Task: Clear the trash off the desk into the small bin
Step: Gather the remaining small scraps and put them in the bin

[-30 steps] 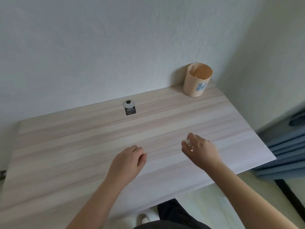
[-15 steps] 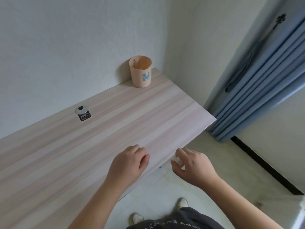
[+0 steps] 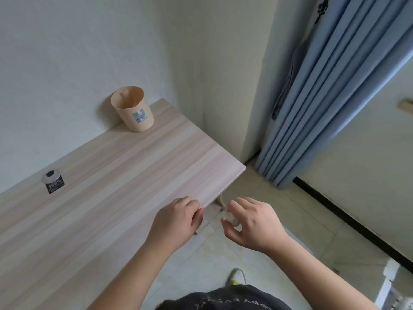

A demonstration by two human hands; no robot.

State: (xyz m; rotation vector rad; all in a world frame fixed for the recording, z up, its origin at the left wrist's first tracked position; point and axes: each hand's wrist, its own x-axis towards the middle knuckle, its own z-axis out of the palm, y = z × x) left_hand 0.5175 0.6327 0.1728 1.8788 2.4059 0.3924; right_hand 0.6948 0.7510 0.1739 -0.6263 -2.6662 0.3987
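My right hand pinches a small crumpled white paper wad off the pale wooden desk's front edge. My left hand rests loosely curled, empty, there. The beige cylindrical bin stands at the far corner.

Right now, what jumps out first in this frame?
The two hands at the desk's near right corner: the left hand rests curled on the edge, while the right hand pinches a small white wad just past it, over the floor. Next, the small beige bin standing alone at the far corner against the wall, well away from the wad.
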